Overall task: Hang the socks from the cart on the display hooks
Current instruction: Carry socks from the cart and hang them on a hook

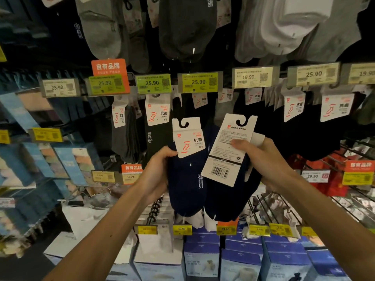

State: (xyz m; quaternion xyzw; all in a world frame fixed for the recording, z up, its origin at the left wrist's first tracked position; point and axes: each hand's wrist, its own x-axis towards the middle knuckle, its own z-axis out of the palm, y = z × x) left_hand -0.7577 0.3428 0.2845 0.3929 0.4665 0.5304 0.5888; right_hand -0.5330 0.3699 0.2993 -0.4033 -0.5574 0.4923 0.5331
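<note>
While both packs are off the hooks, the dark wall display rack of wire hooks [271, 206] already carries full rows of grey, black and white socks.

In front of its middle row, below the yellow price labels [198, 82]:
- navy sock pack with front-facing white card [185, 179]
- navy sock pack with barcode card [227, 155], touching the first.

Left hand [160, 173] grips the first pack's left edge, fingers curled behind. Right hand [263, 159] pinches the barcode card, thumb on top.

Judgement: both still to hang; cart not in view.
</note>
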